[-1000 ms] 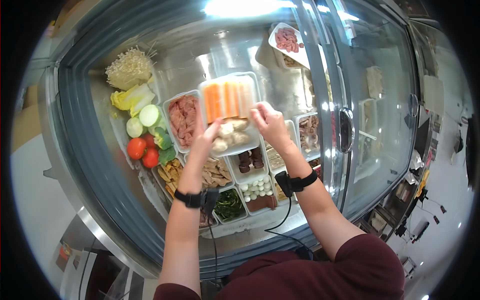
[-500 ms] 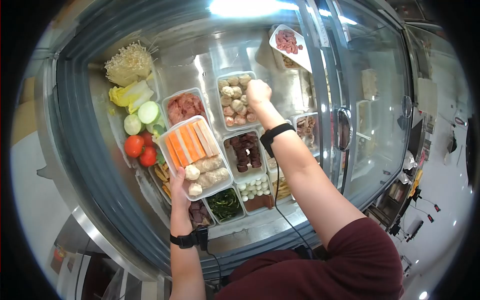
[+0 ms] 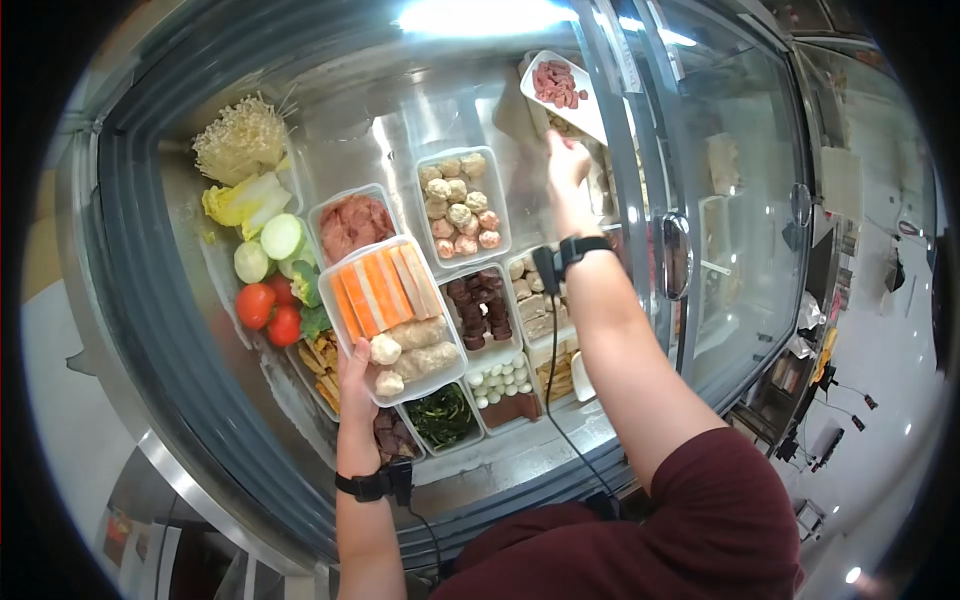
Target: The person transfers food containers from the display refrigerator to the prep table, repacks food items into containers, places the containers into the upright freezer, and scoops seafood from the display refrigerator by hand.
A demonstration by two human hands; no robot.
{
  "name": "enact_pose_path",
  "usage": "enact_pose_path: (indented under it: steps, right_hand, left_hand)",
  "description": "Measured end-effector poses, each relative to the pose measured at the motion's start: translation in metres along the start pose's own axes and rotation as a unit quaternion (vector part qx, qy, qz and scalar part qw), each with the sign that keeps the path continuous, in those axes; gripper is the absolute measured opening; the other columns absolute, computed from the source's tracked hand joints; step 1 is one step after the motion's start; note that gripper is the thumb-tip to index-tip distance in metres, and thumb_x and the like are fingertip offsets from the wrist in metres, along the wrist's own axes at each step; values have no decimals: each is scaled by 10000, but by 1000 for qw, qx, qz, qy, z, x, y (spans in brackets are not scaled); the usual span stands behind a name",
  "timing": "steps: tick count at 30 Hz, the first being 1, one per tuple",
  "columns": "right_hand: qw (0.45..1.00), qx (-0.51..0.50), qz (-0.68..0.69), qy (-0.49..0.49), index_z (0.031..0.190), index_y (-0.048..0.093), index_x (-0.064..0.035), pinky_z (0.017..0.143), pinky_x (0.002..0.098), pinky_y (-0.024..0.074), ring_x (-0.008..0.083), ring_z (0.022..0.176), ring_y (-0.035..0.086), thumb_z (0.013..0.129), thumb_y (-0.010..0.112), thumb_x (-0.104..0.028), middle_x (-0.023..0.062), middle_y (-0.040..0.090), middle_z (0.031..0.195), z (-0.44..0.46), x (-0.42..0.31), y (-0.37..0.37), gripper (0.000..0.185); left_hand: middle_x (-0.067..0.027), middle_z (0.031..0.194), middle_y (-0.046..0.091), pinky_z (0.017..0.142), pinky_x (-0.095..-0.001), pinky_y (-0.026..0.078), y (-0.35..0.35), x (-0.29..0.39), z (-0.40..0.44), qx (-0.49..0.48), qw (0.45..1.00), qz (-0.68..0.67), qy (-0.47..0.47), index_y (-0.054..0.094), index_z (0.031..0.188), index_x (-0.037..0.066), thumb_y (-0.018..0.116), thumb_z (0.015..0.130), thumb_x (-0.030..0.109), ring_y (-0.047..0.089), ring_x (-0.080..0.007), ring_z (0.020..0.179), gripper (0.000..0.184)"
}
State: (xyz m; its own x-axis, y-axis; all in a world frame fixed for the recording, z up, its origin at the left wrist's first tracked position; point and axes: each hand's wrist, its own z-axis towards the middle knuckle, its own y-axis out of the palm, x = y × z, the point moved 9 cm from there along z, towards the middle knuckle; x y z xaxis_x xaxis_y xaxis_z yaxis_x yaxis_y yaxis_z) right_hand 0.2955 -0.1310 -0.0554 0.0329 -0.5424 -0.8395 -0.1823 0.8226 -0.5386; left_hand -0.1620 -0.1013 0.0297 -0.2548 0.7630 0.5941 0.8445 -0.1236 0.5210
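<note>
My left hand [image 3: 358, 378] grips the lower left side of a clear plastic container [image 3: 447, 345]. Orange-and-white crab sticks [image 3: 375, 290] fill its upper half, with pale rolls [image 3: 415, 350] and white balls below. This container is held above the others, overlapping a tub of red raw meat [image 3: 355, 226]. My right hand [image 3: 568, 165] is at the upper right, just below a white tray [image 3: 594, 122] with pieces of raw meat. Its fingers are loosely bent and apart, with nothing visible in them. A container of meatballs [image 3: 460, 205] stands to its left.
Tubs of dark red cubes [image 3: 480, 305], white eggs [image 3: 498, 382] and dark greens [image 3: 440, 415] line the chiller's front. Tomatoes [image 3: 256, 305], sliced gourd, cabbage and enoki mushrooms [image 3: 240, 135] are along the left. A sliding glass door with a handle [image 3: 675, 257] covers the right side.
My right hand has left the right rim of the meatball container and moved right, to the white meat tray. My left hand keeps hold of the crab stick container. The view has shifted slightly.
</note>
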Motion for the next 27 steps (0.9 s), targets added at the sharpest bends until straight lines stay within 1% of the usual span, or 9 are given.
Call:
enact_pose_path:
  steps: [2,4,5,7,8,10,15,23,27]
  right_hand:
    - [986,28,116,113,760,598,48,630,323,459,210,625,573,705,690,-255,126,610,671,-3,2,-5,322]
    - [999,22,11,-41,794,578,56,610,326,453,207,647,560,695,671,-232,132,596,719,-21,-31,2,319]
    - [987,-74,-3,-141,825,577,31,653,328,450,219,720,553,686,654,-208,125,591,790,-48,-60,16,287]
    - [892,-256,-55,-368,927,586,-58,750,351,432,256,879,513,671,669,-222,93,561,882,-121,-103,54,315]
    - [858,-364,-138,-335,946,592,-106,765,354,439,260,894,524,662,683,-232,92,543,929,-152,-100,73,324]
    - [820,-417,-204,-335,1019,568,-122,742,338,450,262,902,522,684,669,-206,83,536,937,-181,-88,85,359]
    - [874,-222,-229,-368,998,558,-105,718,364,455,279,846,520,649,681,-166,94,511,913,-158,-111,48,375]
    - [843,-194,-235,-444,889,630,-123,761,358,420,274,908,476,672,668,-178,101,490,997,-145,-82,34,227]
    - [853,-146,-237,-441,859,635,-121,763,355,420,276,892,488,683,657,-174,106,514,959,-146,-91,28,185]
  left_hand:
    - [-112,1207,441,882,-338,401,0,-1,3,15,1000,-9,6,288,1291,38,507,867,295,469,-216,1081,543]
    - [-111,1220,431,890,-338,396,6,0,6,6,1000,-2,15,278,1296,39,504,867,308,462,-216,1092,554]
    - [-110,1222,429,889,-337,397,9,1,9,3,1000,-2,19,276,1297,39,502,868,308,462,-216,1092,555]
    - [-108,1223,427,882,-335,402,17,4,11,4,1000,-1,26,268,1301,40,495,873,301,462,-213,1092,550]
    - [-106,1230,425,896,-341,391,16,1,13,3,1000,4,21,268,1304,43,490,874,298,457,-215,1099,547]
    - [-101,1242,420,924,-354,368,12,-3,15,-2,1000,15,12,268,1311,49,478,876,291,446,-220,1112,540]
    - [-111,1223,430,889,-333,394,10,-3,14,7,1000,3,18,275,1297,32,491,877,278,472,-213,1074,533]
    - [-111,1199,453,888,-321,393,25,-11,32,-3,1000,-4,1,296,1286,22,457,893,273,473,-201,1070,493]
    - [-103,1161,480,866,-312,405,40,-15,72,6,994,104,36,346,1263,27,422,906,275,487,-191,1043,441]
